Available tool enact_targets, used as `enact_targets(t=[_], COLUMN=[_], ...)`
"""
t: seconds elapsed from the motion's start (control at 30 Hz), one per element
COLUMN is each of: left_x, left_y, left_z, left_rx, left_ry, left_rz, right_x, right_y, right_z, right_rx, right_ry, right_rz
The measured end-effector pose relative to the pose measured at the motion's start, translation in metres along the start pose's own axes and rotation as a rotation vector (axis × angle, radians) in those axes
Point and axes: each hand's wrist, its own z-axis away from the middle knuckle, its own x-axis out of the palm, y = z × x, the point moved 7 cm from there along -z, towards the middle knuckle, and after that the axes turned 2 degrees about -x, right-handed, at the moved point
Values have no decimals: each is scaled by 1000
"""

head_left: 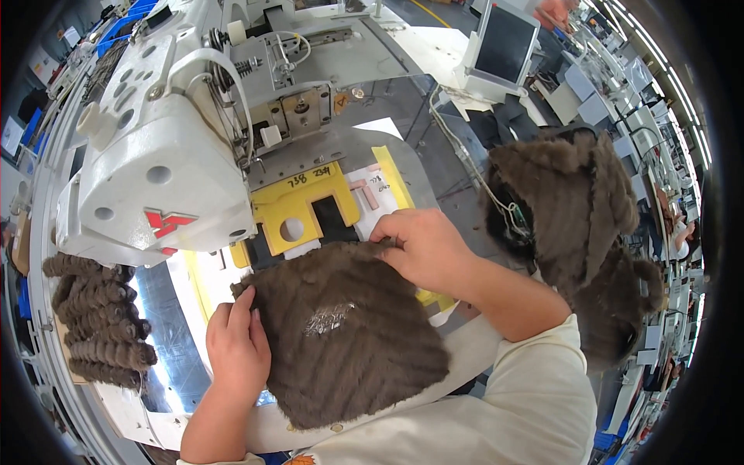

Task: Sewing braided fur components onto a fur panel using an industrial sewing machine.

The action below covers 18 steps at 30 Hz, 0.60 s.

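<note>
A squarish piece of brown fur fabric [364, 356] with a shiny clear patch in its middle lies in front of me. Its far edge overlaps a yellow template [267, 221] that has a round hole and a cut-out showing black. My left hand [239, 341] holds the fabric's left edge near the far corner, thumb along the top. At the far right corner, my right hand [426, 246] pinches the edge between thumb and fingers; the fingertips are partly hidden. Beyond the left hand hangs the white head of a sewing machine [139, 186].
Rolled brown fur pieces [101, 325] sit at the left. A heap of brown fur [566, 201] lies to the right, beside a white cable. A dark monitor [508, 46] stands at the back right. Farther off, a person in orange [554, 14] is partly visible.
</note>
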Motion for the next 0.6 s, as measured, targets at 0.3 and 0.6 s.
enact_targets(t=[0.3,0.6], left_x=[-3,-2], left_y=[3,0], left_z=[3,6], left_rx=[21,38], left_ry=[80,61], left_rz=[-127,-135], right_x=[7,32], right_y=[-21,-47], right_z=[20,52], right_rx=[-397,-859], right_ry=[215,439], right_rz=[358,716])
